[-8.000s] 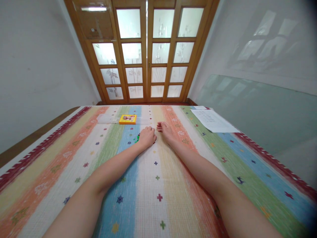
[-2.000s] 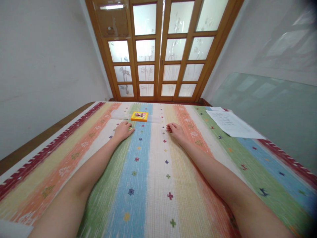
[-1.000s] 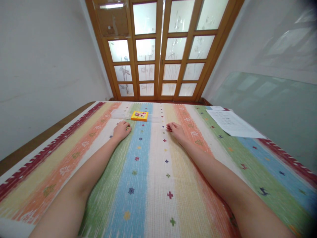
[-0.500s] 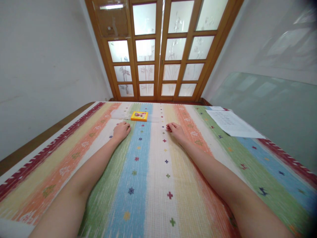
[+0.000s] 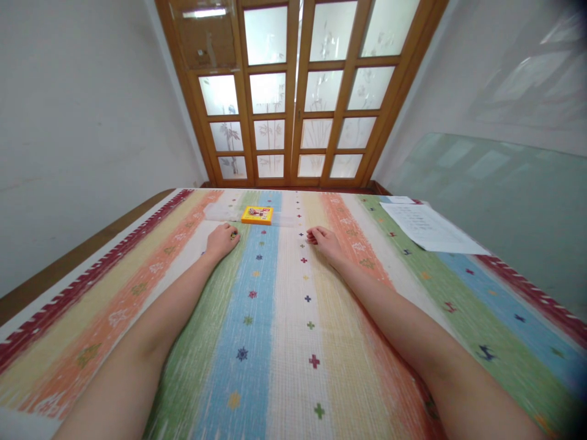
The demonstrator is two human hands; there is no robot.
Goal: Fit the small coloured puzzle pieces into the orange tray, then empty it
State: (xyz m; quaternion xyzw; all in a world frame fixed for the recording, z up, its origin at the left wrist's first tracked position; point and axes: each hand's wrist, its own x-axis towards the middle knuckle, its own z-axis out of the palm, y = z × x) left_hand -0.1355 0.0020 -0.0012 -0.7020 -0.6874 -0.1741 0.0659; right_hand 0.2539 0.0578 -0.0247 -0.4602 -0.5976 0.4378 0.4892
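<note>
A small yellow and orange box (image 5: 257,215) with a printed picture lies on a clear plastic sheet (image 5: 220,212) towards the far side of the striped tablecloth (image 5: 288,318). My left hand (image 5: 222,240) rests on the cloth just left of and nearer than the box, its fingers curled; whether they hold something is too small to make out. To the right, my right hand (image 5: 324,241) lies on its side on the cloth with fingers curled in, and any object inside is hidden. Neither hand touches the box.
Printed white papers (image 5: 428,226) lie at the far right of the table. Beyond the table stand wooden doors with glass panes (image 5: 293,122). A glass panel (image 5: 495,201) leans at the right wall.
My left hand has shifted very slightly to the left, and its fingers have moved a little. My right hand looks the same.
</note>
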